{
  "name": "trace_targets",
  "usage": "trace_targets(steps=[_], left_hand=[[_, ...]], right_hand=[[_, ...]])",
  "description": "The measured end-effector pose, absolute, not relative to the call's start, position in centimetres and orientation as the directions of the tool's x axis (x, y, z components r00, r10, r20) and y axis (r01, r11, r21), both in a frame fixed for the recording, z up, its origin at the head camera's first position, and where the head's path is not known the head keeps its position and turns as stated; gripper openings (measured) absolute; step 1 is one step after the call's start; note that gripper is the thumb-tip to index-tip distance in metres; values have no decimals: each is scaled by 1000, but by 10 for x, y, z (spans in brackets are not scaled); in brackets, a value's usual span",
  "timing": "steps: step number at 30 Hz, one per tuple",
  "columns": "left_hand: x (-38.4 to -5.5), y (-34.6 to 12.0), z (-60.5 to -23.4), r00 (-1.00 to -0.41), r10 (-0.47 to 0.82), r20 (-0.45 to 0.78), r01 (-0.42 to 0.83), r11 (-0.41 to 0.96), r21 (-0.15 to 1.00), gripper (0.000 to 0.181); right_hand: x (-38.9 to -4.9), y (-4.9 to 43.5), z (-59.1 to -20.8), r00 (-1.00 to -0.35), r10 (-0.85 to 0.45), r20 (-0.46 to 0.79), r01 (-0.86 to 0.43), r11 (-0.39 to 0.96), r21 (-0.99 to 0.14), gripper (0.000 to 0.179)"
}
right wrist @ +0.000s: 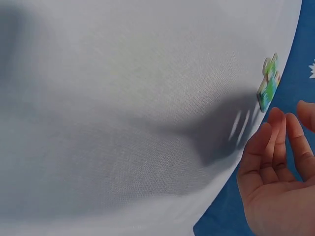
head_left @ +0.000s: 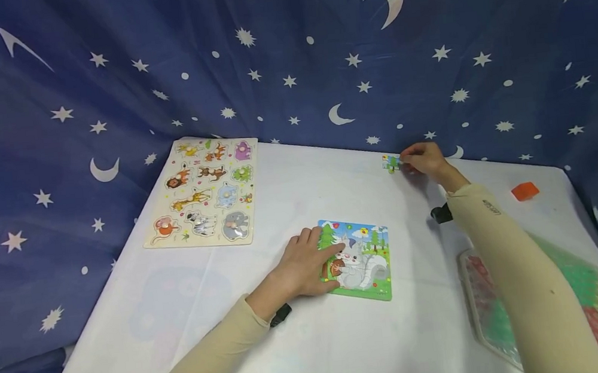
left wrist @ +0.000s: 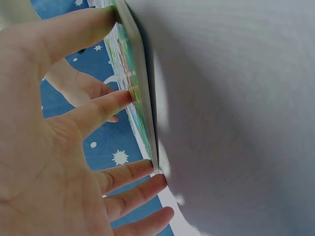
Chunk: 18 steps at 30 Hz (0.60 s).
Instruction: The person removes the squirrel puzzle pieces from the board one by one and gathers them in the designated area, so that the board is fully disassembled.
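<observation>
A square jigsaw puzzle (head_left: pixel 363 270) with a grey squirrel picture lies on the white table. My left hand (head_left: pixel 306 264) rests on its left side, fingers spread; in the left wrist view, the thumb and some fingertips touch the puzzle board's (left wrist: pixel 133 64) edge. Near the table's back edge lies a small green and blue jigsaw piece (head_left: pixel 391 164). Beside its right end is my right hand (head_left: pixel 426 159). In the right wrist view the fingers (right wrist: pixel 278 142) are gently bent, with a slight gap between them and the jigsaw piece (right wrist: pixel 268 86).
A wooden animal peg puzzle (head_left: pixel 207 189) lies at the back left. To the right are a small orange block (head_left: pixel 525 191) and a clear case (head_left: pixel 471 290) with red, green and yellow parts, partly hidden by the right arm. A blue star-patterned curtain (head_left: pixel 286 49) stands behind the table.
</observation>
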<state>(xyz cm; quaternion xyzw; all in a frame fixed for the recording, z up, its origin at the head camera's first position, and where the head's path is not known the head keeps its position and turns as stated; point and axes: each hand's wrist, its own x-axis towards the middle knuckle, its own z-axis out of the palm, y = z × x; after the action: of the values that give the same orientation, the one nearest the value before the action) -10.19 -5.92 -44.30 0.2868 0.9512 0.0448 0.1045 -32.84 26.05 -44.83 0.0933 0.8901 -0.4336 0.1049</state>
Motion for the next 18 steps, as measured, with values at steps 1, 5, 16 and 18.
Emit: trace_targets(steps=[1,5,16,18], left_hand=[[-102,-59,-443,-814,555,-172,535,832,150,72],[-102,-60,-443,-814,555,-170,529,830,176,71],[-101,-59,-443,-814,560,-155,528,824,206,70],[-101,-57,-442,-814,560,-156,529,824,202,70]], right_hand=[[-326,260,-447,-963,63,-260,245,601,-761,18],[-317,259,-442,-968,31,-249,218,597,-772,17],[-294,264,-435,-978,1,-209,165,622,-766,27],[-291,266,-434,-979,4,-203,161,625,-764,27]])
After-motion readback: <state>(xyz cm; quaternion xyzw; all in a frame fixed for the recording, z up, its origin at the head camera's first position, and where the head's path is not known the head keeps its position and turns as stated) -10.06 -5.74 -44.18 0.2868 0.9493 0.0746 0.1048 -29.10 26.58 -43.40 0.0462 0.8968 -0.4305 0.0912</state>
